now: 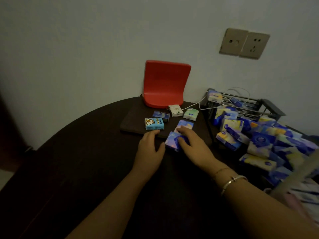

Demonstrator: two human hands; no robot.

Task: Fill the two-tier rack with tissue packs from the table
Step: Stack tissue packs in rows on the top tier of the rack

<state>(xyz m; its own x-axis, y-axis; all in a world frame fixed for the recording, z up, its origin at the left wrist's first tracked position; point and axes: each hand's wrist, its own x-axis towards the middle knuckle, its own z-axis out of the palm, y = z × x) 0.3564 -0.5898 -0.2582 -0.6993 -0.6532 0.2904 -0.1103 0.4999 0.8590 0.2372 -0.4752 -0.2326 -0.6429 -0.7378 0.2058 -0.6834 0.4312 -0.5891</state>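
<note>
A dark wire two-tier rack [269, 104] stands at the table's right, with blue and yellow tissue packs [260, 140] heaped in and in front of it. My right hand [193, 144] grips a blue tissue pack [171, 143] near the table's middle, its fingertips over a second blue-and-yellow pack [186, 124]. To the left of that pack my left hand [149, 149] rests on the table with straight fingers, its thumb close to the pack. Beyond my hands lie a light blue cartoon pack [154, 124], a dark blue pack [160, 115], a white pack [175, 110] and a green pack [190, 114].
The loose packs lie on a dark board [132, 122] on the round dark table [77, 152]. A red chair back [165, 83] stands behind the board against the wall. A white cable [198, 104] runs to the rack. Wall sockets [244, 43] sit above.
</note>
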